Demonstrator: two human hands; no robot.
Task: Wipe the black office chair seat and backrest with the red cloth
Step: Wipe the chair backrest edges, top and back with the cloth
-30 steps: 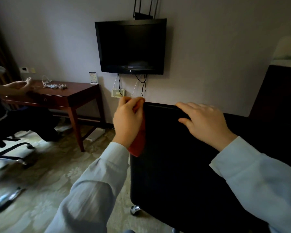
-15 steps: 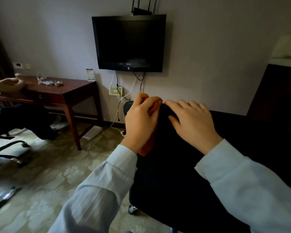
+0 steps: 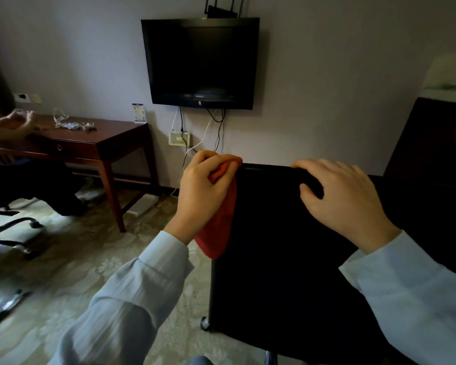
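- Looked down from head height over the back of a black office chair [image 3: 287, 291]; took in its backrest [image 3: 274, 219] across the lower middle and right of the view; could not make out the seat.
- Clutched the red cloth [image 3: 219, 233] in the left hand [image 3: 203, 196] at the backrest's upper left corner; curled the fingers [image 3: 232, 163] and thumb round the bunched top of the cloth, right at the top edge; left the rest hanging down along the backrest's left edge, tapering to a point below the wrist.
- Laid the right hand [image 3: 345, 196] on the top edge of the backrest, further right and well apart from the left hand; bent the fingers [image 3: 316, 165] over the edge and set the thumb against the near face, so grasping the backrest between them.
- Wore pale blue sleeves on both arms.
- Showed one caster [image 3: 205, 322] under the chair's lower left corner, on a pale patterned carpet [image 3: 90, 259].
- Faced a plain wall with a dark, switched-off television [image 3: 200, 61] mounted on it; had a black router [image 3: 221, 10] with upright aerials above it, and cables dropping to a small white box [image 3: 179, 138] below.
- Stood left of that a reddish wooden desk, its tabletop [image 3: 100, 131] carrying a tangle of white cords and a small upright card [image 3: 138, 113].
- Caught another person's hands [image 3: 13, 125] at the far left, raised over the tabletop, blurred; caught the metal base of a second chair [image 3: 11, 233] on the floor below them.
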